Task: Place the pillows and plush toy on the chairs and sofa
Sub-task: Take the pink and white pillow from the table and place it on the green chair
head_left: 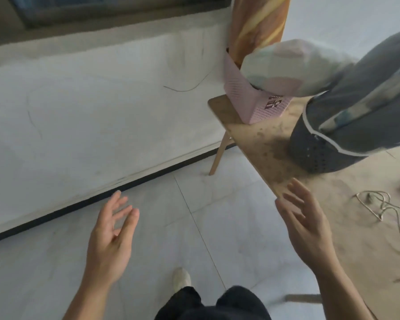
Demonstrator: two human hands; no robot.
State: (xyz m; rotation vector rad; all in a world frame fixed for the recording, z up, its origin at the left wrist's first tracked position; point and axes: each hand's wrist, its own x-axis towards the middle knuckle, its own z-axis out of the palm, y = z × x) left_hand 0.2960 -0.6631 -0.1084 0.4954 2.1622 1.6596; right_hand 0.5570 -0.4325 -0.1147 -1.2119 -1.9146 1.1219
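Hands: the left hand [111,232] is raised over the tiled floor [194,204], palm turned inward, fingers spread and relaxed, holding nothing. The right hand [307,227] is raised opposite it, palm inward, fingers spread and holding nothing; its fingertips overlap the left edge of the wooden table [259,139], and contact with that edge cannot be determined.

Task items: all 3 are on the table, inside 2 baskets.
- The pink basket [247,100] stands at the far left corner of the table. The bread-shaped plush toy [256,26] stands upright in it, against the wall side.
- The pastel pillow [291,63] lies across the top of the same basket, in front of the plush toy, and overhangs its rim.
- The dark grey basket [319,155] stands nearer along the left edge, just beside the pink basket. The grey-blue pillow [365,93] is stuffed into it at a tilt and rises toward the upper right.

Other: a loose pale cord [379,204] lies on the tabletop to the right of the right hand. 1 light shoe [181,278] is visible on the floor between the forearms
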